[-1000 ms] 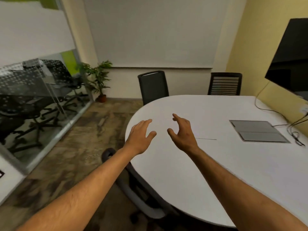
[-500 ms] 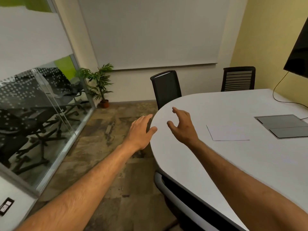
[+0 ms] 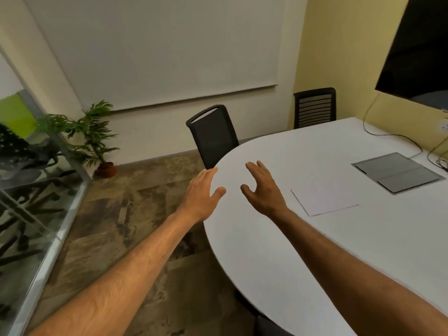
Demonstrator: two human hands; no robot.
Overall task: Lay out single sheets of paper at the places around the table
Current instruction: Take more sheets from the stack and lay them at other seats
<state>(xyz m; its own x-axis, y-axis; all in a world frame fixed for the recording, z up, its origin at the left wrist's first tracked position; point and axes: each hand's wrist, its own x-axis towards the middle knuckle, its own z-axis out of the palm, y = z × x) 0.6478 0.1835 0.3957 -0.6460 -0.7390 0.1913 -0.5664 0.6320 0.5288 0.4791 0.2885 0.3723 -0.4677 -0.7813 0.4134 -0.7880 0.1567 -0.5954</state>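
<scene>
One white sheet of paper [image 3: 323, 199] lies flat on the white oval table [image 3: 278, 258], just right of my right hand. My left hand [image 3: 202, 192] hovers at the table's left edge, fingers apart, holding nothing. My right hand [image 3: 263, 190] is over the tabletop, fingers spread and empty, a short way from the sheet. Both forearms reach in from the bottom of the view.
A black mesh chair [image 3: 212, 135] stands at the table's far end and a slatted black chair [image 3: 314, 107] by the yellow wall. A grey cable hatch [image 3: 397, 172] with cables sits on the table's right. A potted plant [image 3: 94, 139] and glass wall [image 3: 36, 190] are on the left.
The view has shifted along the table. Both hands stay raised and empty, their fingers now spread wider. The sheet, barely visible a second ago, now shows fully to the right of my right hand.
</scene>
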